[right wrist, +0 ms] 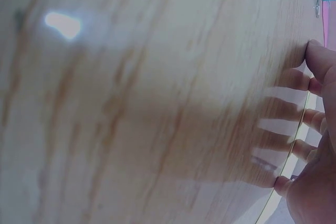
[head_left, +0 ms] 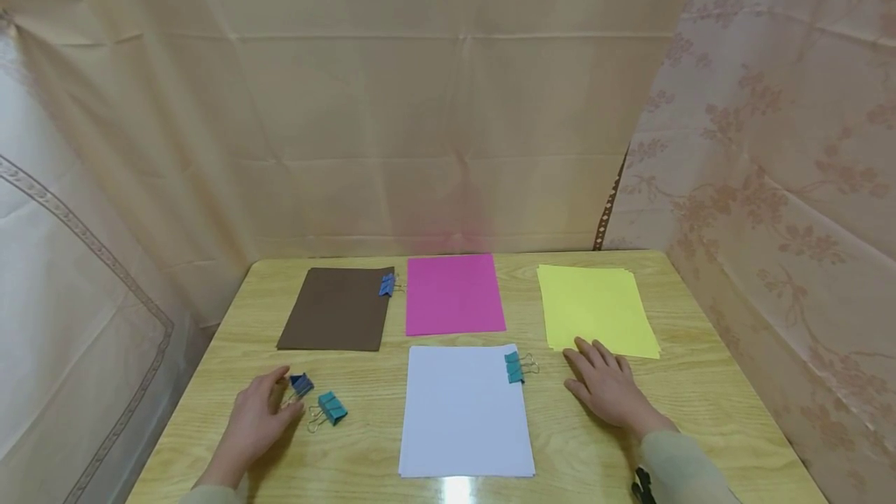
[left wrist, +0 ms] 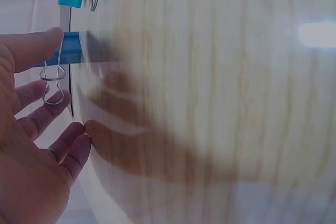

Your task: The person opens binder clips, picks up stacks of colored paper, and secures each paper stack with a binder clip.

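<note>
Holds left hand (head_left: 255, 414) parted around dark blue binder clip (head_left: 302, 384), beside teal binder clip (head_left: 333, 407); rests right hand (head_left: 607, 387), fingers spread, at near edge of yellow paper stack (head_left: 595, 303).

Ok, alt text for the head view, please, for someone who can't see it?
On a table, the left hand is at a dark blue clip beside a loose teal clip; the right hand is at the near edge of yellow paper. Clipped white paper lies front centre, with pink paper behind and clipped brown paper back left.
</note>
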The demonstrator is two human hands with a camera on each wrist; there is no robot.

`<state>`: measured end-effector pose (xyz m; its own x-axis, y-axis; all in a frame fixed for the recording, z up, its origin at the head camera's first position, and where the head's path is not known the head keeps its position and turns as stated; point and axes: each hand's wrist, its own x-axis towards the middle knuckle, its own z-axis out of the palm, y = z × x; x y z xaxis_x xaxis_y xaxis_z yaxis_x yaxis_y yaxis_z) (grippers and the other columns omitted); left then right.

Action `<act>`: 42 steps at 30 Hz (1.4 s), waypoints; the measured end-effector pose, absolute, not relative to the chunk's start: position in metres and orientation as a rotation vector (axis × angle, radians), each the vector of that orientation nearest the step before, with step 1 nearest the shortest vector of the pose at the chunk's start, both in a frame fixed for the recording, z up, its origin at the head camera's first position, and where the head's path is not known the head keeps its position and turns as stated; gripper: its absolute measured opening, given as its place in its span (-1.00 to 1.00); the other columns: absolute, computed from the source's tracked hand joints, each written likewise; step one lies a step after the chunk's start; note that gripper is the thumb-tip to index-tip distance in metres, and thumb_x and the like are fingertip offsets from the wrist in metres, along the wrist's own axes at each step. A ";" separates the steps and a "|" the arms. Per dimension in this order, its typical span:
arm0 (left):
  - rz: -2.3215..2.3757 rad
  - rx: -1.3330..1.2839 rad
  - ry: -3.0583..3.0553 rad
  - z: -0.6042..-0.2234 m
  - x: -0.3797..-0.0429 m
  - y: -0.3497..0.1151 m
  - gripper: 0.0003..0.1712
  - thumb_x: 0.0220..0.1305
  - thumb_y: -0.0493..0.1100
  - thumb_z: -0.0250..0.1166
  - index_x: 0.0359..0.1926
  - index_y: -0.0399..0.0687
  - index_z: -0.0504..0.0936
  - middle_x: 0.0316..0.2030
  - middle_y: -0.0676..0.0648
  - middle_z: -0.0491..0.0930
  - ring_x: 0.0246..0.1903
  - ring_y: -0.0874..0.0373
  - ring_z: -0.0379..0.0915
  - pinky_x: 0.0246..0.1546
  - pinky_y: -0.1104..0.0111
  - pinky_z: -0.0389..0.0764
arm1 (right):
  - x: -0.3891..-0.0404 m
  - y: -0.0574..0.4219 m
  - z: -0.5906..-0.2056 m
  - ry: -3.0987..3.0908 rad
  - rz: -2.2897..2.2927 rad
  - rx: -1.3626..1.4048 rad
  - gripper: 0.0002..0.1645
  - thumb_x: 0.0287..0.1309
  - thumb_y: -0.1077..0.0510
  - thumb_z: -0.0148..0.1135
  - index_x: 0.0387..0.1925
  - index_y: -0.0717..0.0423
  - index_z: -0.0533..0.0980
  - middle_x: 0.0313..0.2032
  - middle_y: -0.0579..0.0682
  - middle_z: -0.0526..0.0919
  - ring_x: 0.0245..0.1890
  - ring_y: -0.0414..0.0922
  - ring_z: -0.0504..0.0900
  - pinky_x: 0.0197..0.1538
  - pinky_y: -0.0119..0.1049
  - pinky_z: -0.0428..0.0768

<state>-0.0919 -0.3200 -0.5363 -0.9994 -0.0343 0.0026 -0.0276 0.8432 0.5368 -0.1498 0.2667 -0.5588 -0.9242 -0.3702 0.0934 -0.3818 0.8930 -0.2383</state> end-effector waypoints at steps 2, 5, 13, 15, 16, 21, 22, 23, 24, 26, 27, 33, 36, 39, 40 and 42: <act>-0.872 0.041 -2.999 -0.536 -0.091 -0.321 -0.20 0.25 -0.12 0.45 0.38 -0.40 0.35 0.19 -0.48 0.46 0.23 -0.49 0.29 0.23 -0.33 0.21 | -0.150 0.267 -0.560 -3.010 0.393 0.600 -0.37 0.44 -0.07 0.20 0.38 0.16 0.41 0.43 0.28 0.31 0.41 0.39 0.23 0.20 0.50 0.26; -0.861 0.030 -2.997 -0.537 -0.089 -0.321 -0.20 0.24 -0.12 0.45 0.37 -0.42 0.35 0.18 -0.48 0.47 0.23 -0.49 0.29 0.22 -0.33 0.20 | -0.150 0.268 -0.560 -3.007 0.394 0.604 -0.37 0.45 -0.08 0.20 0.38 0.15 0.40 0.43 0.28 0.31 0.41 0.39 0.23 0.20 0.50 0.26; -0.835 0.018 -2.981 -0.538 -0.086 -0.322 -0.19 0.20 -0.13 0.48 0.35 -0.43 0.37 0.17 -0.50 0.47 0.20 -0.48 0.33 0.21 -0.28 0.20 | -0.150 0.269 -0.562 -3.002 0.402 0.604 -0.37 0.45 -0.08 0.19 0.38 0.15 0.40 0.44 0.28 0.31 0.42 0.39 0.23 0.20 0.50 0.26; -0.826 0.010 -2.971 -0.538 -0.086 -0.322 -0.19 0.19 -0.13 0.50 0.34 -0.44 0.39 0.16 -0.50 0.48 0.20 -0.47 0.34 0.20 -0.27 0.21 | -0.150 0.269 -0.562 -3.002 0.399 0.603 -0.38 0.45 -0.07 0.19 0.38 0.15 0.40 0.43 0.28 0.31 0.41 0.39 0.23 0.20 0.49 0.27; -0.822 0.008 -2.969 -0.538 -0.086 -0.321 -0.19 0.19 -0.13 0.50 0.33 -0.44 0.39 0.15 -0.49 0.49 0.19 -0.46 0.35 0.20 -0.27 0.21 | -0.150 0.269 -0.562 -3.001 0.399 0.603 -0.38 0.45 -0.07 0.19 0.38 0.15 0.40 0.43 0.28 0.31 0.41 0.39 0.23 0.20 0.49 0.27; -0.811 0.023 -2.982 -0.538 -0.085 -0.321 -0.20 0.20 -0.13 0.49 0.34 -0.45 0.38 0.17 -0.50 0.48 0.19 -0.47 0.34 0.21 -0.27 0.19 | -0.150 0.268 -0.561 -2.999 0.407 0.605 -0.38 0.44 -0.06 0.20 0.38 0.16 0.40 0.43 0.29 0.31 0.41 0.39 0.23 0.20 0.50 0.27; -0.812 0.031 -2.992 -0.539 -0.085 -0.321 -0.20 0.21 -0.12 0.48 0.34 -0.45 0.38 0.18 -0.50 0.47 0.20 -0.46 0.34 0.22 -0.26 0.18 | -0.150 0.268 -0.561 -2.998 0.408 0.605 -0.38 0.44 -0.06 0.20 0.38 0.16 0.40 0.43 0.29 0.31 0.41 0.39 0.23 0.20 0.50 0.26; -0.811 0.040 -3.000 -0.539 -0.085 -0.322 -0.20 0.21 -0.12 0.48 0.34 -0.44 0.38 0.18 -0.51 0.46 0.20 -0.46 0.33 0.23 -0.26 0.17 | -0.150 0.268 -0.561 -2.998 0.410 0.606 -0.38 0.44 -0.06 0.20 0.38 0.16 0.40 0.43 0.29 0.31 0.41 0.40 0.23 0.20 0.50 0.26; -0.813 0.048 -3.008 -0.539 -0.085 -0.322 -0.20 0.22 -0.12 0.47 0.35 -0.44 0.37 0.18 -0.51 0.46 0.20 -0.45 0.33 0.23 -0.25 0.16 | -0.150 0.268 -0.561 -2.998 0.411 0.606 -0.38 0.44 -0.06 0.20 0.38 0.16 0.40 0.43 0.29 0.31 0.41 0.40 0.23 0.20 0.50 0.26; -0.816 0.058 -3.017 -0.540 -0.085 -0.322 -0.20 0.24 -0.10 0.46 0.35 -0.44 0.37 0.18 -0.50 0.46 0.20 -0.44 0.33 0.22 -0.23 0.16 | -0.150 0.268 -0.561 -2.997 0.411 0.606 -0.38 0.44 -0.06 0.20 0.38 0.16 0.40 0.43 0.29 0.31 0.41 0.40 0.23 0.20 0.50 0.26; -0.818 0.063 -3.020 -0.540 -0.085 -0.322 -0.20 0.24 -0.10 0.46 0.35 -0.44 0.37 0.17 -0.49 0.47 0.20 -0.43 0.33 0.21 -0.22 0.16 | -0.150 0.268 -0.561 -2.997 0.410 0.605 -0.38 0.45 -0.06 0.20 0.38 0.16 0.41 0.43 0.29 0.31 0.42 0.40 0.22 0.20 0.51 0.26; -0.853 0.090 -3.019 -0.539 -0.083 -0.321 -0.20 0.25 -0.08 0.46 0.35 -0.45 0.37 0.14 -0.46 0.50 0.17 -0.37 0.36 0.17 -0.16 0.18 | -0.149 0.268 -0.559 -3.002 0.413 0.602 -0.38 0.44 -0.07 0.20 0.38 0.16 0.41 0.43 0.29 0.31 0.42 0.39 0.22 0.20 0.51 0.25; -0.860 0.101 -3.018 -0.539 -0.083 -0.320 -0.20 0.25 -0.08 0.46 0.34 -0.45 0.37 0.13 -0.45 0.50 0.16 -0.36 0.35 0.15 -0.15 0.19 | -0.149 0.267 -0.558 -3.004 0.419 0.600 -0.38 0.44 -0.06 0.20 0.38 0.17 0.41 0.43 0.29 0.31 0.42 0.40 0.22 0.21 0.51 0.25; -0.856 0.105 -3.011 -0.540 -0.083 -0.320 -0.21 0.25 -0.09 0.46 0.33 -0.46 0.37 0.11 -0.44 0.52 0.15 -0.36 0.36 0.15 -0.14 0.19 | -0.149 0.267 -0.558 -3.006 0.422 0.598 -0.38 0.44 -0.06 0.20 0.38 0.17 0.40 0.43 0.29 0.31 0.42 0.40 0.22 0.21 0.51 0.24; -0.853 0.104 -3.007 -0.540 -0.083 -0.320 -0.21 0.24 -0.09 0.46 0.32 -0.47 0.37 0.10 -0.44 0.53 0.14 -0.35 0.36 0.15 -0.14 0.19 | -0.149 0.267 -0.558 -3.007 0.420 0.597 -0.38 0.45 -0.06 0.20 0.38 0.16 0.40 0.44 0.29 0.30 0.42 0.40 0.22 0.21 0.51 0.24; -0.845 0.099 -3.000 -0.541 -0.083 -0.321 -0.22 0.24 -0.10 0.46 0.31 -0.48 0.38 0.07 -0.41 0.55 0.13 -0.34 0.39 0.14 -0.13 0.18 | -0.149 0.267 -0.559 -3.007 0.418 0.598 -0.37 0.45 -0.07 0.20 0.38 0.16 0.40 0.44 0.29 0.30 0.42 0.40 0.22 0.21 0.51 0.24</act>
